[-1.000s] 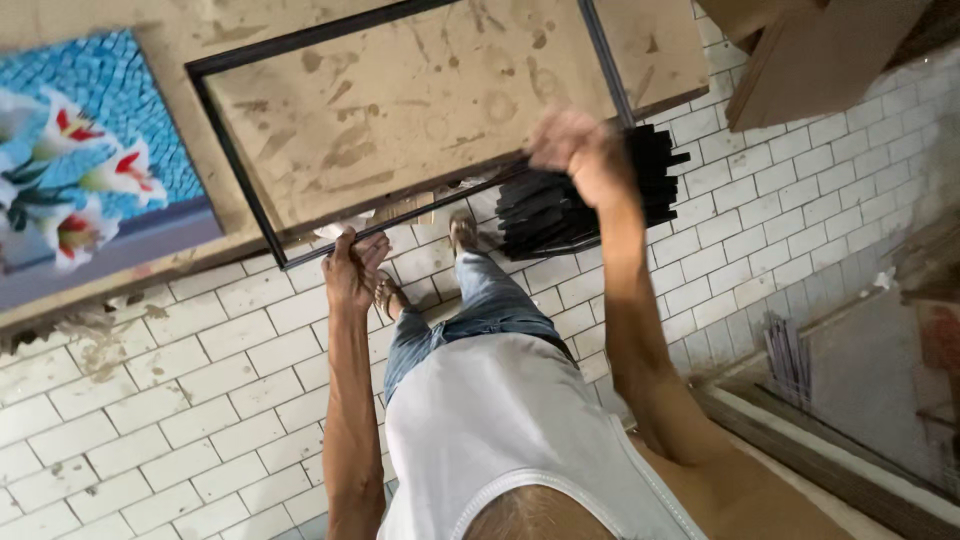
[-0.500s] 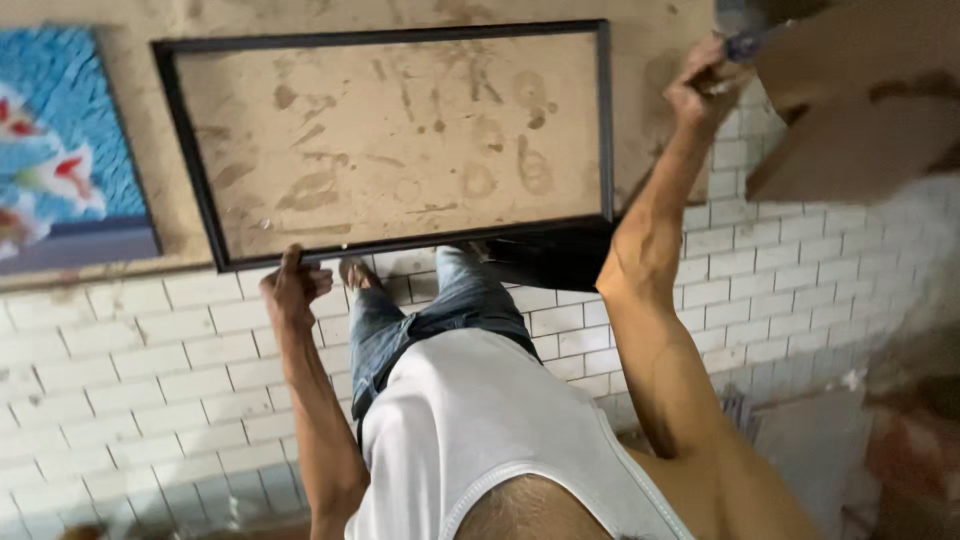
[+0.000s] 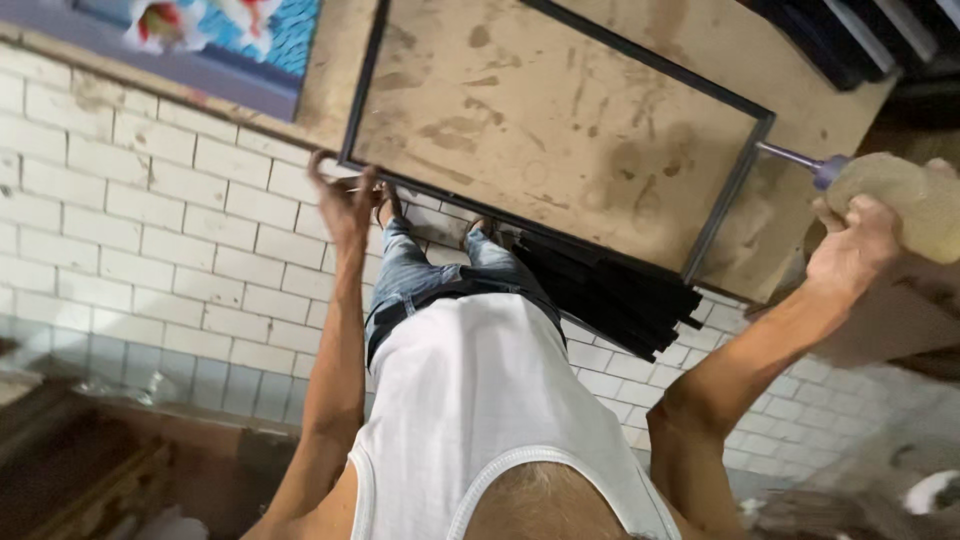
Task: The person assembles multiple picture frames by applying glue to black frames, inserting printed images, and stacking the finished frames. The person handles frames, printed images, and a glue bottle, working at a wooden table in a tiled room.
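1. The left hand (image 3: 345, 200) has its fingers curled round the near corner of the black picture frame (image 3: 560, 225), pinching the thin rail; half a second ago it gripped the frame's lower edge further along.
2. The frame lies flat on a stained brown board (image 3: 560, 120), which sits on a white-tiled floor (image 3: 120, 220). It now runs slanted across the view, where earlier it sat nearly square, so either the head or the frame has turned.
3. The right hand (image 3: 850, 250) has come down from the frame's far corner. It is now closed round a pale, rounded bottle (image 3: 905, 205) with a purple nozzle, whose tip meets that corner.
4. To judge by that, work has passed from positioning the frame to treating its corner joint.
5. A bundle of black strips (image 3: 610, 290) lies just beside the frame's near rail; a blue flowered painting (image 3: 230, 30) lies beyond the left hand.
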